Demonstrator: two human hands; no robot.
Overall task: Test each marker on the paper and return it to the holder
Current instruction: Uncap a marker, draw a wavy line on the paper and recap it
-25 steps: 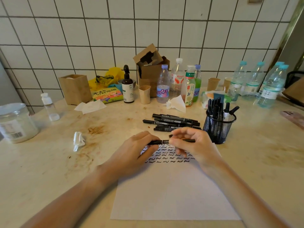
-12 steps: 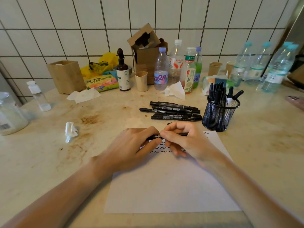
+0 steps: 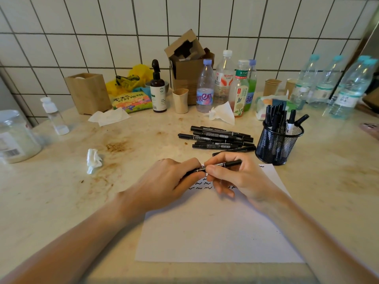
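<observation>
Both the left hand (image 3: 166, 181) and right hand (image 3: 235, 177) are gripping one black marker (image 3: 229, 163) with curled fingers, over the paper (image 3: 215, 232).

Soft, even daylight is filling the scene I am looking down on, neither harsh nor dim. My forearms and hands are laying faint, blurred shadows on the paper (image 3: 215, 232), falling toward me. A pale sheen is lying on the tiled wall (image 3: 82, 27), with no hard glare. The wide lens is bending the grout lines outward and stretching my arms at the lower corners. The middle is staying fairly sharp, while the jar (image 3: 14, 136) at the left edge and the water bottles (image 3: 336, 87) at the right are smearing soft.
</observation>
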